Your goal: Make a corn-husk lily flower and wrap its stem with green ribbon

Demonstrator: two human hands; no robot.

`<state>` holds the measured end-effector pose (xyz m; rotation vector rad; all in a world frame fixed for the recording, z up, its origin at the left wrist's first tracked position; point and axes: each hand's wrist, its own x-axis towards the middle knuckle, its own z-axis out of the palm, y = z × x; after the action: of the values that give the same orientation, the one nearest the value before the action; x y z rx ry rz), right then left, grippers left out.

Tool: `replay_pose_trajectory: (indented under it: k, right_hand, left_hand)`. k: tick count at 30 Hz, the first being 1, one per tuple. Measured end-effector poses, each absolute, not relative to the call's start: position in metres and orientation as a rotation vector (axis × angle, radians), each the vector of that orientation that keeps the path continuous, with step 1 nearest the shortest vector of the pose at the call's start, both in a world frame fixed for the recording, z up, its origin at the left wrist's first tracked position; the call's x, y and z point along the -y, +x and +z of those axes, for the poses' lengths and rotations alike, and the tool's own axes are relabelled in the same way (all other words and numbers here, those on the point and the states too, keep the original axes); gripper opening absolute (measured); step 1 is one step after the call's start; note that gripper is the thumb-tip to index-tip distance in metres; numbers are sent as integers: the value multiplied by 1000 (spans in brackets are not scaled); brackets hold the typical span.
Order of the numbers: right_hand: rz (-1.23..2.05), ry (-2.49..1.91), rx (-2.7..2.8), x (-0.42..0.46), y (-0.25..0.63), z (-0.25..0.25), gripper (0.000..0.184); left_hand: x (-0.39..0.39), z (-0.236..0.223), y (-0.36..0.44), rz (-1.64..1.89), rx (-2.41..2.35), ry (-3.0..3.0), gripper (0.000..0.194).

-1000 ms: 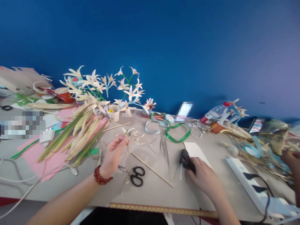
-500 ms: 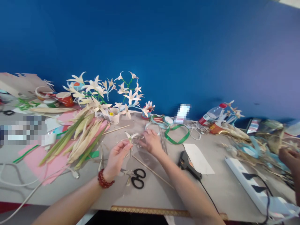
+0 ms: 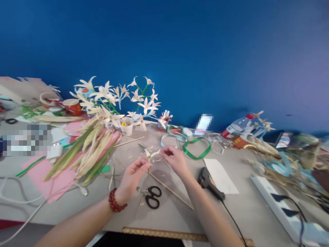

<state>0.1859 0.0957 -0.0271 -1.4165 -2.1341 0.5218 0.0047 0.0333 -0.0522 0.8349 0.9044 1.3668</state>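
Note:
My left hand (image 3: 136, 173), with a red bead bracelet on its wrist, pinches the base of a small cream husk flower (image 3: 149, 153) between thumb and forefinger. On the right side of this flower, the fingertips of my right hand (image 3: 174, 160) are closed at the tip of one petal. Below the hands lie black-handled scissors (image 3: 153, 197), their blades partly covered by scraps. A thin stick (image 3: 171, 190) slants across the table from under the flower toward my right forearm.
Corn husks (image 3: 89, 154) lie on pink paper at left. Behind them, husk flowers (image 3: 145, 105) stand by a white cup (image 3: 126, 128). At right are a glue gun (image 3: 210, 183), green ribbon (image 3: 197, 152), white card (image 3: 222, 176), power strip (image 3: 273, 206) and bottle (image 3: 238, 127).
My right hand has come from above the table to the flower, its fingers closing at a petal. The other person's hand at the right edge has mostly left the view.

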Motion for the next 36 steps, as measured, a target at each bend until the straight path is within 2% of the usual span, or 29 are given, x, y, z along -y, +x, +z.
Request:
replay_pose_trajectory:
  k: [3, 6, 18, 36]
  right_hand:
    - [703, -1133, 1815, -68, 194, -5, 11]
    - [626, -992, 1823, -48, 190, 11, 6]
    - [411, -983, 2033, -50, 175, 17, 5]
    - [304, -961, 2144, -50, 175, 20, 4]
  left_hand:
    - [-31, -52, 8, 1324, -867, 845, 15]
    - [-28, -53, 9, 1288, -809, 849, 16]
    - [-29, -51, 8, 1244, -780, 870, 19]
    - [-29, -49, 8, 1234, -756, 901, 18]
